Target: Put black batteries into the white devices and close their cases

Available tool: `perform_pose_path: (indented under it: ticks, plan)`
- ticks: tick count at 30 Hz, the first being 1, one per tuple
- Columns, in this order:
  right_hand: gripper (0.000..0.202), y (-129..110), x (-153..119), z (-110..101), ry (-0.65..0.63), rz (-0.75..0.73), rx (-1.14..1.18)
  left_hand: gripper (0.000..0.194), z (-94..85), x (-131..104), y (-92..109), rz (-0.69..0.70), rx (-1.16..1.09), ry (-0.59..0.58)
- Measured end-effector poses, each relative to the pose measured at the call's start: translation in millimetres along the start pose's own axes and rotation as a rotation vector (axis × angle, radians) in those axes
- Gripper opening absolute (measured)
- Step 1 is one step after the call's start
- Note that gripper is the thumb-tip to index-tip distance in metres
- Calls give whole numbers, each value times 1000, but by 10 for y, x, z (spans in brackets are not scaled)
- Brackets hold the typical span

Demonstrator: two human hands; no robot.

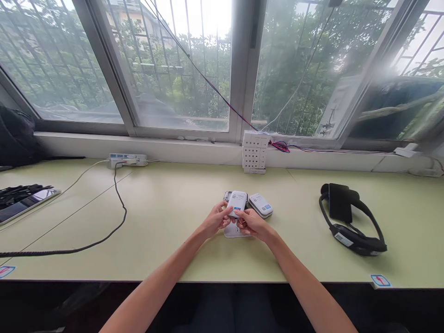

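Observation:
Between my two hands is a small white rounded device (238,200) with a printed label and a blue patch; it looks like a pocket Wi-Fi unit. My left hand (219,216) grips its left lower edge, fingers curled underneath. Thumb on its lower right corner, my right hand (252,221) holds it from the other side. Under my hands lies a white cover-like piece (236,231) on the table. Partly hidden behind the held device is another unit (227,196) with its inside showing. Just right rests a similar labelled white device (261,205), seemingly stacked on another.
A white box-like block with rows of holes (255,152) stands by the window sill. To the right lies a black headset (354,222). On the left are a power strip (127,160), a black cable (120,222) and a phone-like slab (29,205) on the green table (166,199).

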State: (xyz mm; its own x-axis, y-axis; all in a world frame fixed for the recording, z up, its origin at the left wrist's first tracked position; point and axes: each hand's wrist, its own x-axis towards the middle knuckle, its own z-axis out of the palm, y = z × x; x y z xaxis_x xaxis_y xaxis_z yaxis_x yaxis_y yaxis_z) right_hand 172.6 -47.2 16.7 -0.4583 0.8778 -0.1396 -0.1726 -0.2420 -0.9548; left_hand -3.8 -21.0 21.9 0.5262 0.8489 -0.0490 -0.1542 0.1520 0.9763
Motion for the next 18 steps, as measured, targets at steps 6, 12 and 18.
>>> perform_pose_path:
  ticks: [6,12,18]
  plan:
    - [42,36,29,-15,-2,-37,8,45,9,7,-2,1,10,8]
    - [39,49,38,-19,-17,-62,19,47,16,14,-1,0,29,9]
    - [41,30,27,-1,22,-66,-9,45,8,13,-20,2,31,3]
